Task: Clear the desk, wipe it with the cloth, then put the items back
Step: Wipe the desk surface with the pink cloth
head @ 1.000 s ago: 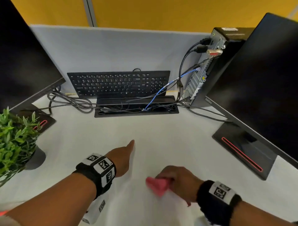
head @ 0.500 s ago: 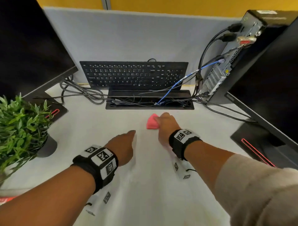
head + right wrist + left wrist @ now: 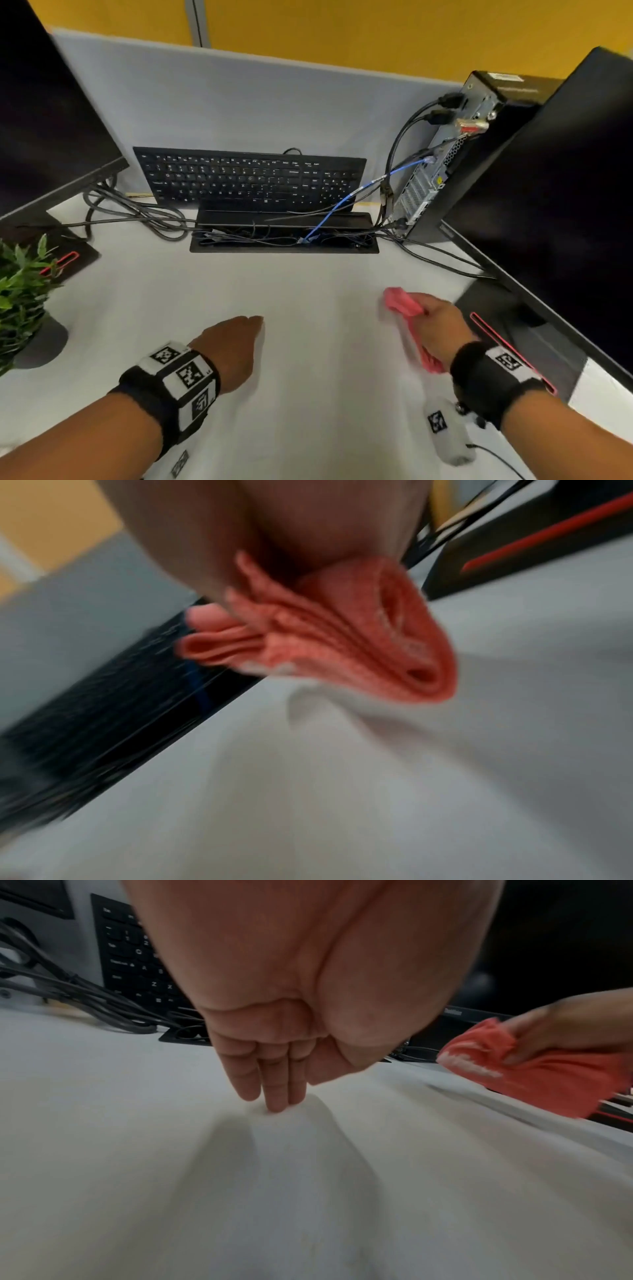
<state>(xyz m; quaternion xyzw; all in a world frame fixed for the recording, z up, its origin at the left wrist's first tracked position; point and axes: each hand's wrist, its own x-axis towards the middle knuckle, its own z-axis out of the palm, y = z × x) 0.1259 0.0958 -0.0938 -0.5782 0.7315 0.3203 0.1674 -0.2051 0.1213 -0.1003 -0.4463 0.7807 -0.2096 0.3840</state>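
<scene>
A folded pink cloth (image 3: pixel 402 303) (image 3: pixel 534 1077) (image 3: pixel 359 647) lies pressed on the white desk (image 3: pixel 308 342), right of the middle. My right hand (image 3: pixel 435 322) grips it, close to the right monitor's base (image 3: pixel 507 329). My left hand (image 3: pixel 236 346) (image 3: pixel 274 1085) rests on the desk at the middle left, its straight fingertips (image 3: pixel 276 1104) touching the surface and holding nothing. A black keyboard (image 3: pixel 253 180) leans against the grey partition at the back. The right wrist view is blurred.
A cable tray (image 3: pixel 284 236) with tangled cables lies under the keyboard. A small computer tower (image 3: pixel 452 154) stands back right beside a large monitor (image 3: pixel 555 192). Another monitor (image 3: pixel 44 113) and a potted plant (image 3: pixel 24 294) stand on the left.
My right hand has swept the cloth from the front to the cable tray, then right and back toward the right monitor's base. The left hand stayed put.
</scene>
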